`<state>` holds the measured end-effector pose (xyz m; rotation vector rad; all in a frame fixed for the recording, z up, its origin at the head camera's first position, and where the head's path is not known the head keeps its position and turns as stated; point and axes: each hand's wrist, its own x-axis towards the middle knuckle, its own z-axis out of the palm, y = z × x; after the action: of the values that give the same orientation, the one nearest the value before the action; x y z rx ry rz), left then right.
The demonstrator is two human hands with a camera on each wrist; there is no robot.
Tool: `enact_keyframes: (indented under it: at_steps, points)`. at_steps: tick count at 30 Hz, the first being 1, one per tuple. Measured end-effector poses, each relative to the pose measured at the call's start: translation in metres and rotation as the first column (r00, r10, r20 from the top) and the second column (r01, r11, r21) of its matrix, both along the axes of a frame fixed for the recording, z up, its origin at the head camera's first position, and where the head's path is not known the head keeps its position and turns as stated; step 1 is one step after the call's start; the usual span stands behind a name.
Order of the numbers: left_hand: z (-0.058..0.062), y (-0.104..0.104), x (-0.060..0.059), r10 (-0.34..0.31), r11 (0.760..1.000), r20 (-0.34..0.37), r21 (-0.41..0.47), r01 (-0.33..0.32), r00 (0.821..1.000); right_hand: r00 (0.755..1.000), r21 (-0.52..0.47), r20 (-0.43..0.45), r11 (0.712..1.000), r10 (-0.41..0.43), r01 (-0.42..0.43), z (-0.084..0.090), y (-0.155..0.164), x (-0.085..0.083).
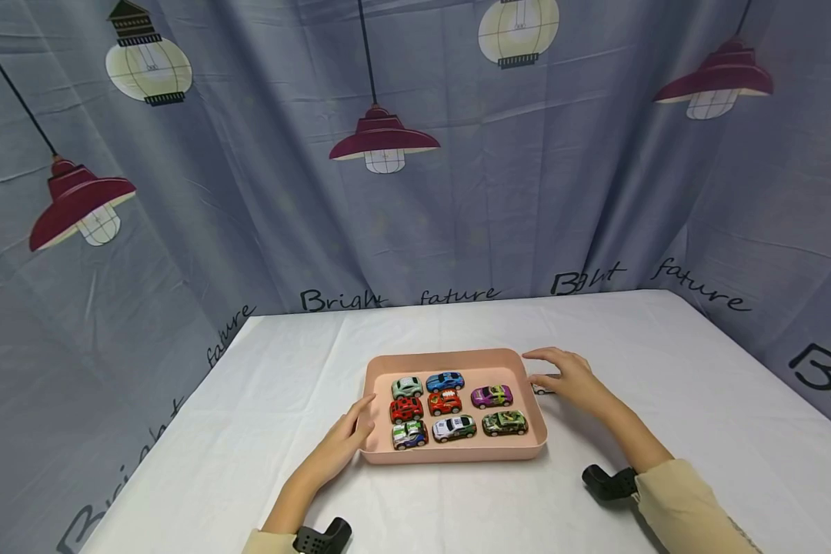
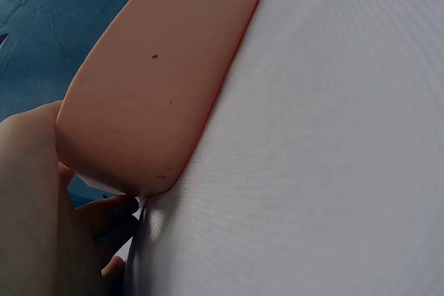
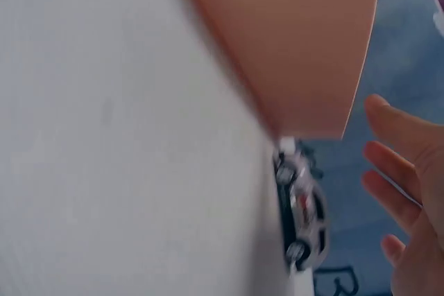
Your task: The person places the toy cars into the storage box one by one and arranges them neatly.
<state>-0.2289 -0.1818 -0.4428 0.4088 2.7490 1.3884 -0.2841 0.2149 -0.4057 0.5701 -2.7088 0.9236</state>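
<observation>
A pink rectangular tray (image 1: 457, 455) lies on the white table with several toy cars in it, among them a blue car (image 1: 445, 382), a purple car (image 1: 492, 396) and a camouflage-green car (image 1: 505, 423). My left hand (image 1: 341, 438) holds the tray's left side; in the left wrist view its fingers (image 2: 111, 216) bend against the outer wall near the corner. Just beyond the right wall is my right hand (image 1: 569, 378), fingers spread, holding nothing. Below it, on the table beside the tray, stands a pale toy car (image 3: 303, 216), mostly hidden by the hand in the head view.
The white cloth-covered table (image 1: 305, 362) extends around the tray. A blue-grey curtain (image 1: 457, 208) with printed lamps and lettering hangs behind it and at the sides. Black wrist devices (image 1: 608, 485) are worn at both sleeves.
</observation>
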Motion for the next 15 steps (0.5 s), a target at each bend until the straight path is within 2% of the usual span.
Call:
enact_keyframes:
  at_steps: [5, 15]
  points:
    - [-0.001, -0.001, 0.0, -0.002, 1.0, -0.002, -0.007, 0.002, 1.0, 1.0, 0.022, -0.009, 1.0, -0.021, 0.021, -0.007, 0.012, -0.003]
    - [0.0, 0.0, 0.0, -0.001, 1.0, 0.004, 0.0, 0.001, 1.0, 0.991, 0.028, 0.137, 1.0, -0.002, -0.002, -0.015, 0.018, -0.005]
